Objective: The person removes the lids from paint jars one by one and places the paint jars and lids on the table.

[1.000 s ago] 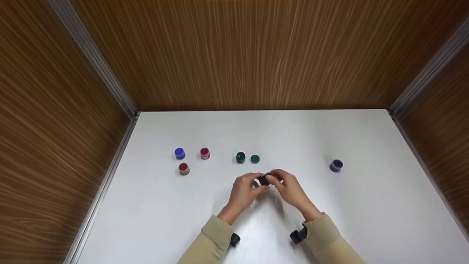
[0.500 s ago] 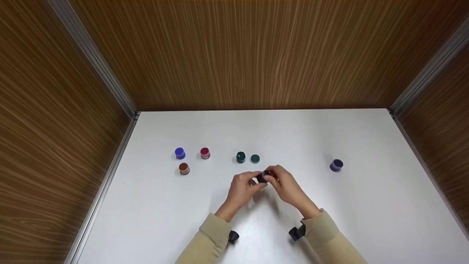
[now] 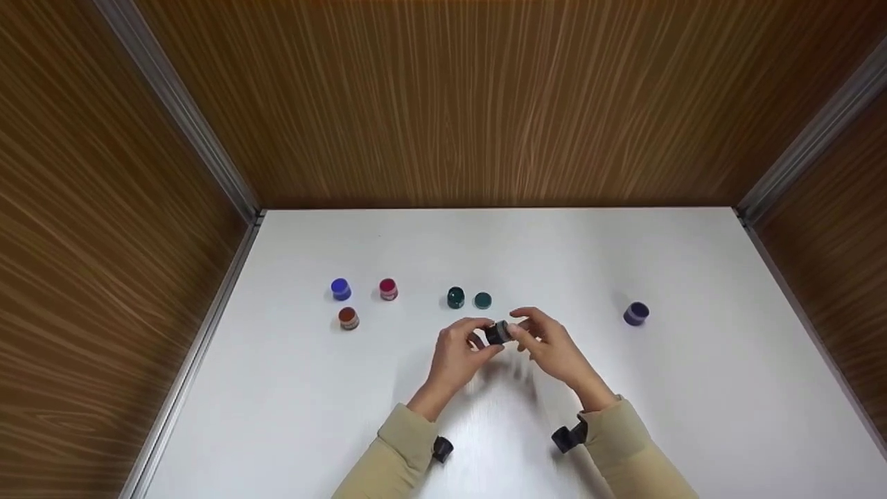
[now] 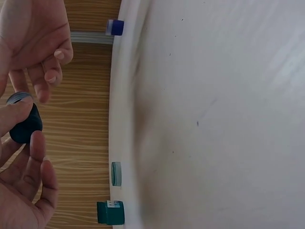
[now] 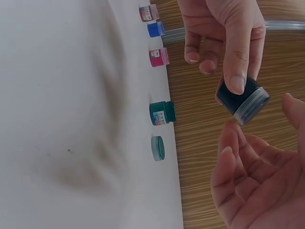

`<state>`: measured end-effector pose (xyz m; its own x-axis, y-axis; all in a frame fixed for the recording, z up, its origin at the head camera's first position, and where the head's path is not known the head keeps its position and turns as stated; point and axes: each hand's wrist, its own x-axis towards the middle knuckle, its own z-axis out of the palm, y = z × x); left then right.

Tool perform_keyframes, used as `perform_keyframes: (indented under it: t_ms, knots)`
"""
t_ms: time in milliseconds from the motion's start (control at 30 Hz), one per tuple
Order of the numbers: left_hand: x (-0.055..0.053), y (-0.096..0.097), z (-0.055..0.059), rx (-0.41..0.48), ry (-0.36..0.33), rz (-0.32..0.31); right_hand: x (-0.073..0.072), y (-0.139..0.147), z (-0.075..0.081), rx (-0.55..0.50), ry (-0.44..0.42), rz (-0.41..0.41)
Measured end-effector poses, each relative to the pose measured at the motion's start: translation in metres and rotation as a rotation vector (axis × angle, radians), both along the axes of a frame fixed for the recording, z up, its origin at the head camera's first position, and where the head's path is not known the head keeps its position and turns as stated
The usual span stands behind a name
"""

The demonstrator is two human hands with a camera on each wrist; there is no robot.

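My left hand (image 3: 455, 357) pinches a small dark paint jar (image 3: 495, 335) between thumb and fingers, above the white table. The jar lies tilted, its ridged, clear-sided lid (image 5: 252, 105) pointing towards my right hand (image 3: 556, 352). In the right wrist view, the right hand's fingers are spread and loosely bent around the lid end, with no grip on it. Beyond the hands stands a green paint jar (image 3: 455, 298) with its top off. A green lid (image 3: 483, 300) lies just right of that jar.
Left on the table (image 3: 291, 388) stand a blue jar (image 3: 340, 290), a red jar (image 3: 388, 290) and a brown-red jar (image 3: 348, 319). A purple jar (image 3: 636, 313) is at the right. Wood-grain panels (image 3: 443, 104) rise behind and at both sides.
My right fingers have loosened from the dark jar's lid and spread, drawing slightly right. The left hand keeps its hold, and the jar has shifted slightly, showing more of its lid.
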<state>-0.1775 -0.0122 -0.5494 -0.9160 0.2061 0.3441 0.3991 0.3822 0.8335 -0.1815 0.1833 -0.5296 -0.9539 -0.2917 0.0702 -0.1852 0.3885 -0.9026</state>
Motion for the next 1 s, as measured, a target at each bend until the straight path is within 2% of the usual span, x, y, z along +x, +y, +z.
perform_keyframes:
  t_ms: [100, 267, 367, 500, 633, 700, 767, 867, 933, 1000]
  knots:
    - [0.0, 0.0, -0.001, 0.013, 0.009, 0.005, 0.0, -0.001, 0.001, -0.013, -0.03, 0.002]
    - [0.001, 0.0, 0.001, 0.042, 0.005, 0.005, 0.0, -0.002, 0.002, -0.005, -0.027, -0.013]
    - [0.001, 0.0, 0.002, 0.05, 0.002, -0.007, -0.001, -0.001, 0.001, -0.018, -0.017, -0.016]
    - [-0.001, -0.001, 0.003, 0.051, 0.003, -0.023, -0.001, 0.0, 0.002, -0.033, 0.031, 0.018]
    - [-0.002, -0.002, 0.002, 0.047, 0.016, -0.028, 0.005, -0.003, 0.019, -0.031, 0.041, 0.056]
    - [-0.003, -0.002, 0.0, 0.05, 0.023, -0.029, 0.004, -0.002, 0.019, -0.036, 0.042, 0.062]
    - [-0.003, -0.002, 0.0, 0.056, 0.026, -0.03, 0.007, -0.004, 0.026, -0.033, 0.023, 0.046]
    - [-0.003, -0.001, -0.001, 0.06, 0.02, -0.026, 0.007, -0.006, 0.028, -0.032, -0.008, 0.015]
    - [-0.003, -0.001, -0.001, 0.064, 0.013, -0.023, 0.011, -0.009, 0.038, -0.026, -0.048, 0.001]
    - [-0.003, -0.001, -0.001, 0.072, 0.012, -0.025, 0.011, -0.009, 0.038, -0.035, -0.058, 0.009]
